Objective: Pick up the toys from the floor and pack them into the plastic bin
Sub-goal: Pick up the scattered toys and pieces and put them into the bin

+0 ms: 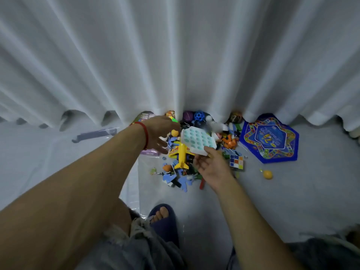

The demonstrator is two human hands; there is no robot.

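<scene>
A heap of toys lies on the grey floor by the curtain. My right hand (211, 167) grips the near corner of a white and teal dimpled tray toy (196, 140), lifted above the heap. Under it lies a yellow toy plane (182, 154). My left hand (160, 133), with a red string on the wrist, hovers over the heap's left side with fingers spread, next to a small orange ball (174, 132). A clear plastic bin (128, 184) stands at the left; its wall is faint. A colour cube (236, 162) and blue puzzle pieces (183, 182) are in the heap.
A blue star-shaped game board (269, 138) lies at the right, with an orange ball (267, 174) in front of it. Several balls (199, 115) sit under the white curtain (175, 55). A purple box (150, 152) lies inside the bin. My slippered foot (163, 217) stands near the bin.
</scene>
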